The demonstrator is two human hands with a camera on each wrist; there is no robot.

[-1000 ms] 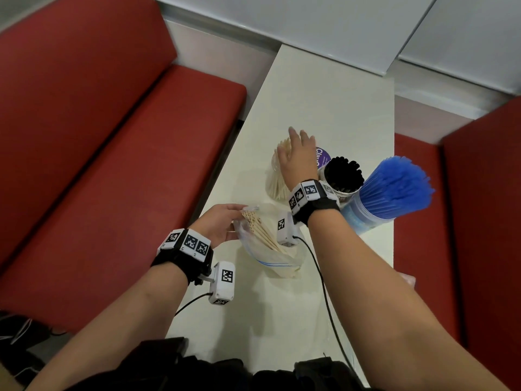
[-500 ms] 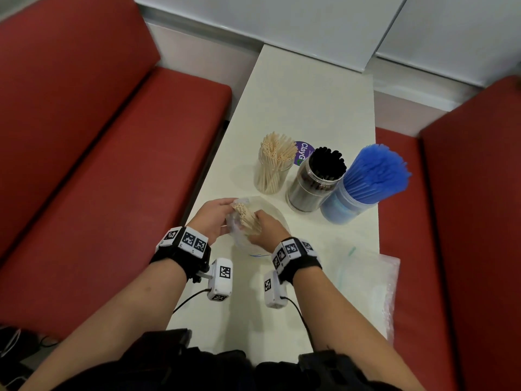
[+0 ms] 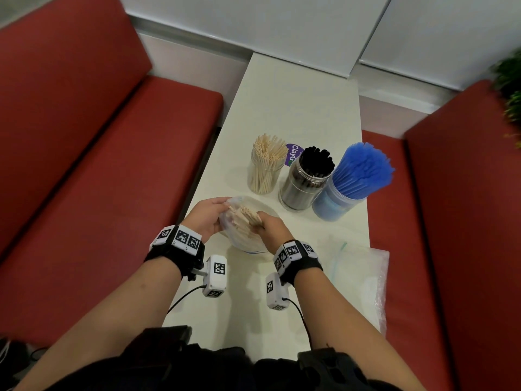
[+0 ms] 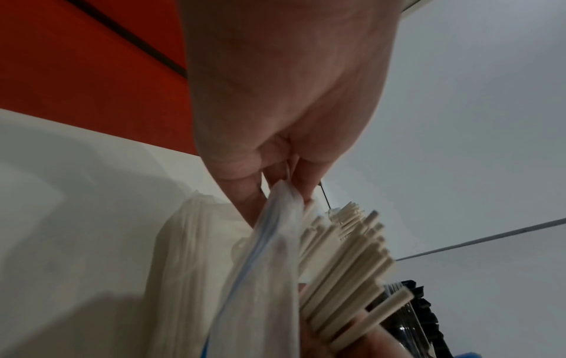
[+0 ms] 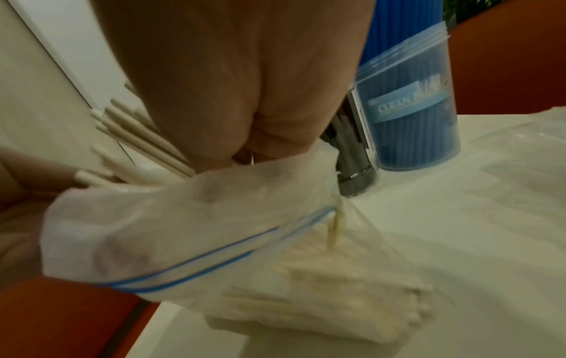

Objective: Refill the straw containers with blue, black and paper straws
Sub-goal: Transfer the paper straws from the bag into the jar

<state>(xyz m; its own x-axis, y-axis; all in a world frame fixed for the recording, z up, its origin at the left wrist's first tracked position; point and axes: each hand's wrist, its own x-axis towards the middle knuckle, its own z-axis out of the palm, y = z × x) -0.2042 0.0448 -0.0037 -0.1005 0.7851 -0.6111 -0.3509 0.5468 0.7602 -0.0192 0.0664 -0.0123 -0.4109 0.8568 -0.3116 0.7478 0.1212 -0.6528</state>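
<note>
On the blue straw container (image 5: pixel 413 116) we read a pale band printed "CLEAN", its remaining letters too blurred to make out. Behind the jars a purple sticker (image 3: pixel 293 155) on the white table (image 3: pixel 298 108) showed "ClayG", the rest hidden. The black-and-white square markers on our wristbands carried no readable words.

Three containers stood in a row across the table: a clear jar of paper straws (image 3: pixel 265 167) on the left, a clear jar of black straws (image 3: pixel 307 179) touching it in the middle, and the tub of blue straws (image 3: pixel 361 173) on the right, its straws fanning out above the rim.

Nearer to us, we held a clear zip bag (image 3: pixel 245 232) with a blue seal line, part full of cream paper straws (image 3: pixel 244 218), their open ends poking out of its mouth. Our left hand (image 3: pixel 207 217) pinched the bag's rim between thumb and fingers. Our right hand (image 3: pixel 272 224) was curled round a bundle of those loose straws at the bag's mouth. A second, flat plastic bag (image 3: pixel 358 266) lay on the table to the right, beside the red bench (image 3: pixel 84 165).
</note>
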